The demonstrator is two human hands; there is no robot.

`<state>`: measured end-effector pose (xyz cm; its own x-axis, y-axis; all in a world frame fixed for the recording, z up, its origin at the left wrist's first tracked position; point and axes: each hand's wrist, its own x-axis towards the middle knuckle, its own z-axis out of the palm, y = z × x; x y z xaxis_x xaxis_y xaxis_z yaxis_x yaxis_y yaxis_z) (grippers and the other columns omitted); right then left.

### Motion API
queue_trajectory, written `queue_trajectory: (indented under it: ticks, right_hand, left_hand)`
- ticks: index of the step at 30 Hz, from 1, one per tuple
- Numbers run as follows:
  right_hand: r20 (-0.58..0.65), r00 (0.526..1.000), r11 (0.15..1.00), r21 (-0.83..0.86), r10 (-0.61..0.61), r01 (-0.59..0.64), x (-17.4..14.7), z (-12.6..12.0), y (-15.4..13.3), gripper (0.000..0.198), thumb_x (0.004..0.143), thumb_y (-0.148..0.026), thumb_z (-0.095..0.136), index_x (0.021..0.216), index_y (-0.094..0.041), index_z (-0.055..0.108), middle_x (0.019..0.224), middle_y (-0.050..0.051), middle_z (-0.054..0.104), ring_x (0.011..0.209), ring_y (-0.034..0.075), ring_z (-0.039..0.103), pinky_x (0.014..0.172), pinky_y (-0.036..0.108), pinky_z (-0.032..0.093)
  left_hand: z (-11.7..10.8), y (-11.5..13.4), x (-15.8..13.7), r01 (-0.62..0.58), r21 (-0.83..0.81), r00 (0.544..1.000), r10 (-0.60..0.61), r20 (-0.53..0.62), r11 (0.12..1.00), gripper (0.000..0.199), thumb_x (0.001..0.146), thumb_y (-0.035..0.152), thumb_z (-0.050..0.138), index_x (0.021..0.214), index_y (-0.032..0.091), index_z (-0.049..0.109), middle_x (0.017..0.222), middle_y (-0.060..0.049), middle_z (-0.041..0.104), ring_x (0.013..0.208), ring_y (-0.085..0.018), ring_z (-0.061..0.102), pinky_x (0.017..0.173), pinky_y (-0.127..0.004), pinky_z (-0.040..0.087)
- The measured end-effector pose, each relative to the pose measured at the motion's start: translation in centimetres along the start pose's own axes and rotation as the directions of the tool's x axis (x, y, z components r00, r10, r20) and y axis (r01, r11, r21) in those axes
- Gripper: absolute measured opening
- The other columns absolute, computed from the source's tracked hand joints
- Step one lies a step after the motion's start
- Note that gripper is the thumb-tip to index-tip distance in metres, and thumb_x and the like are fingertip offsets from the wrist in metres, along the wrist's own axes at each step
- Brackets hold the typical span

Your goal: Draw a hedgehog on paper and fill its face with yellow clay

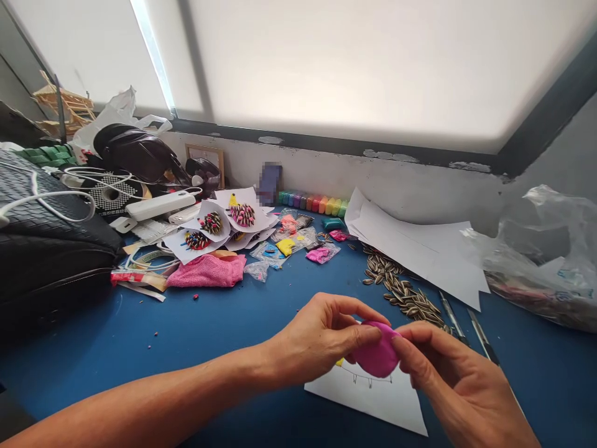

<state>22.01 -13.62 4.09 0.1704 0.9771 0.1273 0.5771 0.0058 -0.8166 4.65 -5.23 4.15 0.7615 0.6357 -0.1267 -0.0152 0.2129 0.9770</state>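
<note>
A flattened piece of magenta modelling clay (379,356) is held up between my two hands. My left hand (321,339) pinches its upper left side between thumb and fingers. The right edge is gripped by the thumb and fingertips of my right hand (438,367). Below the clay lies a white sheet of paper (368,404) with a drawn outline, short pen strokes and a bit of yellow clay (340,362). Part of the drawing is hidden behind the clay and my hands.
Sunflower seeds (410,298) lie in a pile beyond my right hand, near two pens or knives (482,336). White papers (420,242) and a plastic bag (541,267) are at the right. Clay packets (291,242), a pink cloth (208,271) and a black bag (51,242) stand farther left.
</note>
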Motion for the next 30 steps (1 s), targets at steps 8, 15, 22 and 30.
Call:
queue_trajectory:
  ticks: [8, 15, 22, 30]
  right_hand:
    - [-0.054, 0.983, 0.978, 0.127, 0.176, -0.168, -0.6, 1.0, -1.6, 0.036, 0.076, -0.060, 0.063, 0.069, -0.026, 0.070, 0.056, -0.003, 0.054, 0.052, 0.012, 0.047, 0.056, 0.021, 0.047]
    - [-0.085, 0.967, 0.962, 0.152, 0.242, -0.228, -0.7, 1.2, -1.7, 0.038, 0.078, -0.061, 0.060, 0.071, -0.024, 0.068, 0.053, -0.004, 0.045, 0.050, 0.011, 0.040, 0.051, 0.021, 0.042]
    - [0.099, 0.955, 0.947, 0.134, 0.279, -0.291, -0.6, 1.4, -1.2, 0.044, 0.076, -0.063, 0.060, 0.062, -0.022, 0.062, 0.057, -0.002, 0.052, 0.052, 0.011, 0.045, 0.049, 0.021, 0.041]
    - [0.265, 0.927, 0.937, 0.155, 0.267, -0.314, -0.2, 1.3, -0.3, 0.037, 0.074, -0.059, 0.068, 0.074, -0.022, 0.071, 0.062, -0.001, 0.062, 0.050, 0.011, 0.051, 0.050, 0.021, 0.049]
  left_hand:
    - [-0.3, -0.4, 0.3, -0.008, 0.004, 1.000, 0.008, -0.015, 1.000, 0.043, 0.083, 0.048, 0.067, 0.111, 0.014, 0.064, 0.081, -0.007, 0.069, 0.070, -0.015, 0.062, 0.064, -0.026, 0.045]
    - [-0.8, -0.4, 0.5, -0.010, -0.078, 1.000, 0.012, 0.024, 0.997, 0.041, 0.075, 0.045, 0.076, 0.089, 0.009, 0.064, 0.079, -0.009, 0.068, 0.070, -0.014, 0.062, 0.068, -0.028, 0.047]
    - [-1.1, -0.5, 0.9, -0.013, -0.124, 1.000, 0.012, -0.007, 0.992, 0.034, 0.076, 0.038, 0.075, 0.091, 0.009, 0.065, 0.075, -0.005, 0.066, 0.066, -0.012, 0.060, 0.066, -0.026, 0.046]
    - [-1.3, -0.4, 0.9, -0.005, -0.106, 1.000, 0.005, -0.001, 0.994, 0.038, 0.076, 0.041, 0.075, 0.094, 0.009, 0.066, 0.076, -0.005, 0.065, 0.065, -0.011, 0.058, 0.065, -0.025, 0.046]
